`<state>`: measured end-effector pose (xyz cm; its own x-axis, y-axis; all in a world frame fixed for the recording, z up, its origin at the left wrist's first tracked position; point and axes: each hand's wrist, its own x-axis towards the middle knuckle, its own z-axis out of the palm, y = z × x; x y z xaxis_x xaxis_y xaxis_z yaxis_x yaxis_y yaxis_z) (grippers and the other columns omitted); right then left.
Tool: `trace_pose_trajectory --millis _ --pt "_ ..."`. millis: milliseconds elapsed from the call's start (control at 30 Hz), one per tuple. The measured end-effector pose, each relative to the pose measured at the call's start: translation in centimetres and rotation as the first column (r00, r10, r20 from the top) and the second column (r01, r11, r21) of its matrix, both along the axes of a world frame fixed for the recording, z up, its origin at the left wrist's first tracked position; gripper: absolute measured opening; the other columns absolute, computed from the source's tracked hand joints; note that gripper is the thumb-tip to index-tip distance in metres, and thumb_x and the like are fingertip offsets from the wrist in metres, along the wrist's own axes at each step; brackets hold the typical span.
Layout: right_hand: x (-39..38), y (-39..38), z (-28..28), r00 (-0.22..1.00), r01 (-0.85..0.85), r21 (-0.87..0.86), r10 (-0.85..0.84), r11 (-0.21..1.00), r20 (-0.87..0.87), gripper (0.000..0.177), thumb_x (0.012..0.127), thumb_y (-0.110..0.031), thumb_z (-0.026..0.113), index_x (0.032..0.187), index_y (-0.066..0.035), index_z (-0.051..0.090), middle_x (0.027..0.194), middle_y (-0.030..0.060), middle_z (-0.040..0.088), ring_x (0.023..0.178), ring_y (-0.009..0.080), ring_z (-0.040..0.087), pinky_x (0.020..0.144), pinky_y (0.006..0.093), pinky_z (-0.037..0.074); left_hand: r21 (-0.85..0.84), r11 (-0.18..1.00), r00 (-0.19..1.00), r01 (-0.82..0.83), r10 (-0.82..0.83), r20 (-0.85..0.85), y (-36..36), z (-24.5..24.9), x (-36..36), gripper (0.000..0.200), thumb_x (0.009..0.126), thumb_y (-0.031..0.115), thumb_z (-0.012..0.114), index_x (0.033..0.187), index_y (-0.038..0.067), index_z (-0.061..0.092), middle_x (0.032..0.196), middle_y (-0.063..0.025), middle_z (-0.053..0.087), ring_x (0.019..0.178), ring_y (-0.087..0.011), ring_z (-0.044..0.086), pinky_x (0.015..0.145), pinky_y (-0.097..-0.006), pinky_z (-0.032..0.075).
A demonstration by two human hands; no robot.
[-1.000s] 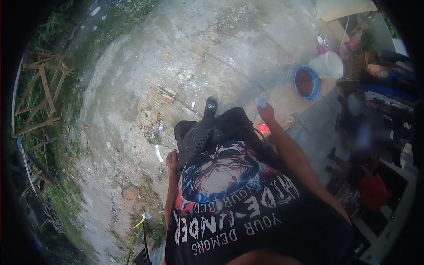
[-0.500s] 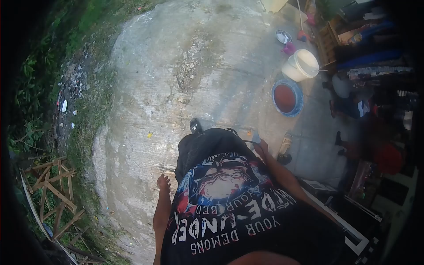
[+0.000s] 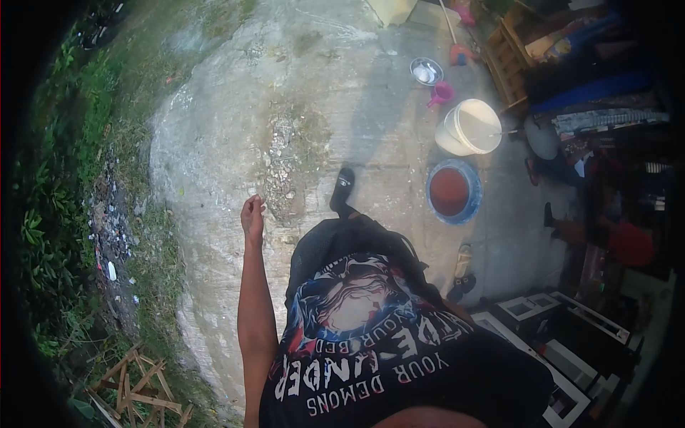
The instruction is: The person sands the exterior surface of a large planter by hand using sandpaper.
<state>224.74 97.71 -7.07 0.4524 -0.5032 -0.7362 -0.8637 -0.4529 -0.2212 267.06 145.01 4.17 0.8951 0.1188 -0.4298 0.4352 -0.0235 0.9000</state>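
My left hand (image 3: 252,215) swings forward over the concrete ground, its fingers loosely bent and nothing visible in it. It is beside a strip of broken, gravelly concrete (image 3: 284,160). My right hand is out of sight behind my black printed shirt (image 3: 371,349). My foot in a dark shoe (image 3: 344,185) is stretched ahead. Off to the right stands a blue basin (image 3: 473,205) with reddish-brown contents. Beyond it are a white bucket (image 3: 451,139) with a thin handle or stick at its rim, a pink dipper (image 3: 442,91) and a metal bowl (image 3: 415,77) holding something white.
Grass and leafy plants (image 3: 53,250) border the left side, with broken wooden slats (image 3: 153,399) at the lower left. A wooden rack (image 3: 503,68) and an orange dustpan (image 3: 460,54) are at the upper right. Another person (image 3: 560,171) is at the right. White frames (image 3: 528,305) lie lower right.
I have stepped forward, so the basin and bucket sit lower in view. My left hand has swung forward. My right hand, seen earlier beside a greyish-blue item, has gone out of view.
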Motion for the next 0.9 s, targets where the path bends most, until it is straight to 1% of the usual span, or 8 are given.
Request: trace_pose_trajectory --millis 100,167,233,300,433,767,800,900 --pt "20.6 -4.9 5.2 0.999 0.039 -0.021 -0.039 0.999 0.018 0.048 0.078 -0.044 0.070 0.108 -0.007 0.070 0.109 0.0184 0.072 0.104 0.0376 0.068 0.088 0.0462 0.052 0.231 0.960 0.986 0.157 -0.140 -0.091 -4.9 -5.5 1.7 0.045 0.096 0.039 0.062 0.121 0.001 0.064 0.110 -0.0138 0.069 0.102 -0.0221 0.063 0.090 -0.0346 0.048" --pt "32.2 -9.4 8.6 0.926 0.132 -0.192 -0.052 0.972 0.373 0.044 0.081 -0.034 0.070 0.114 -0.004 0.068 0.108 0.0227 0.071 0.105 0.0397 0.066 0.091 0.0467 0.051 0.388 0.859 0.941 0.334 -0.285 -0.180 -7.3 -7.2 0.6 0.043 0.095 0.036 0.063 0.116 -0.001 0.067 0.107 -0.0152 0.071 0.101 -0.0235 0.065 0.091 -0.0337 0.049" --pt "48.3 -16.0 10.9 0.876 0.175 -0.193 -0.063 0.965 0.478 0.049 0.082 -0.034 0.071 0.119 -0.003 0.066 0.109 0.0230 0.071 0.106 0.0401 0.066 0.092 0.0471 0.050 0.231 0.929 0.891 0.291 -0.175 -0.419 -6.5 -8.5 3.7 0.040 0.093 0.034 0.065 0.113 0.000 0.069 0.099 -0.0143 0.073 0.098 -0.0255 0.068 0.084 -0.0364 0.051" --pt "57.2 -18.6 19.2 0.817 0.085 -0.296 0.104 0.951 0.567 0.060 0.085 -0.031 0.071 0.130 0.005 0.056 0.106 0.0215 0.071 0.101 0.0342 0.068 0.089 0.0399 0.051 0.466 0.666 0.813 0.582 -0.475 -0.337 -4.5 -14.1 0.9 0.048 0.092 0.045 0.062 0.107 0.000 0.071 0.090 -0.0152 0.073 0.086 -0.0282 0.069 0.071 -0.0421 0.052" --pt "75.2 -23.8 25.2 0.677 0.191 -0.149 -0.020 0.970 0.735 0.039 0.082 -0.027 0.072 0.112 -0.003 0.066 0.102 0.0185 0.073 0.097 0.0372 0.069 0.085 0.0446 0.052 0.260 0.661 0.632 0.704 -0.416 -0.654 -8.6 -7.9 10.1 0.046 0.090 0.043 0.062 0.104 0.000 0.071 0.092 -0.0166 0.073 0.087 -0.0293 0.069 0.073 -0.0432 0.052" --pt "76.2 -21.8 8.4 0.989 0.139 -0.181 -0.147 0.974 -0.033 0.042 0.074 -0.037 0.070 0.101 -0.004 0.070 0.106 0.0178 0.071 0.105 0.0371 0.068 0.090 0.0458 0.053 0.434 0.538 0.680 0.723 -0.442 -0.585 -19.5 -9.9 54.0 0.041 0.086 0.038 0.062 0.097 0.000 0.073 0.095 -0.0201 0.072 0.090 -0.0320 0.070 0.078 -0.0460 0.051" --pt "71.0 -22.6 3.6 0.994 -0.034 -0.168 0.051 0.985 0.098 0.042 0.080 -0.031 0.066 0.112 -0.003 0.064 0.109 0.0196 0.069 0.105 0.0400 0.067 0.090 0.0468 0.054 0.472 0.571 0.731 0.672 -0.410 -0.545 -21.6 -9.8 60.8 0.040 0.086 0.037 0.062 0.096 0.000 0.073 0.096 -0.0205 0.072 0.090 -0.0322 0.070 0.079 -0.0463 0.051" --pt "77.6 -20.4 8.4 0.937 0.321 -0.125 -0.334 0.939 -0.099 0.046 0.081 -0.031 0.066 0.116 -0.002 0.060 0.107 0.0214 0.068 0.105 0.0405 0.067 0.090 0.0476 0.053 0.424 0.820 0.912 0.385 -0.266 -0.313 -26.4 -9.4 83.9 0.040 0.088 0.039 0.064 0.100 0.001 0.072 0.096 -0.0153 0.073 0.092 -0.0289 0.068 0.085 -0.0400 0.052"
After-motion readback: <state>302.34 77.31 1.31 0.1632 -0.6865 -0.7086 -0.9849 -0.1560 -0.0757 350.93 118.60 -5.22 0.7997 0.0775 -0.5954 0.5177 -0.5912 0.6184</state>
